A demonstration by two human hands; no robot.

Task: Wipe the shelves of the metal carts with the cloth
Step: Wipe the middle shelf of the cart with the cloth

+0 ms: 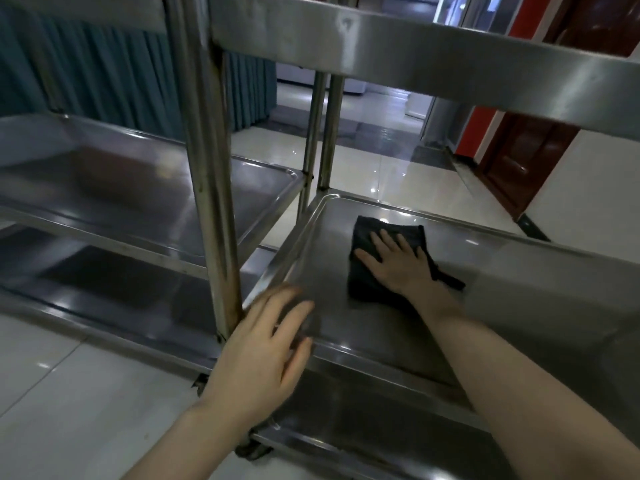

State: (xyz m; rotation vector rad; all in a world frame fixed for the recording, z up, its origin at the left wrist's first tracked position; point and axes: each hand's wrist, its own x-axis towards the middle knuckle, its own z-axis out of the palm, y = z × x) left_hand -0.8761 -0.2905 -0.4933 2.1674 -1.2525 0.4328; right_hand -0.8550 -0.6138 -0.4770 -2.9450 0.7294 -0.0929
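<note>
Cart (pixel 433 64): its shelf (pixel 325 251) lies under my right hand (pixel 398 261); a second cart (pixel 138 188) stands beyond my left hand (pixel 263 355).
Cloth (pixel 367 278): dark, flat on the shelf beneath my right palm.
Right hand: fingers straight, spread, pressing the cloth.
Left hand: fingers apart, holding nothing, at the shelf's near corner.

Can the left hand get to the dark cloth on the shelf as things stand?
Probably yes. The left hand is at the near left corner of the same shelf, and bare metal lies between it and the cloth. Only the right hand, flat on the cloth, covers part of it.
</note>
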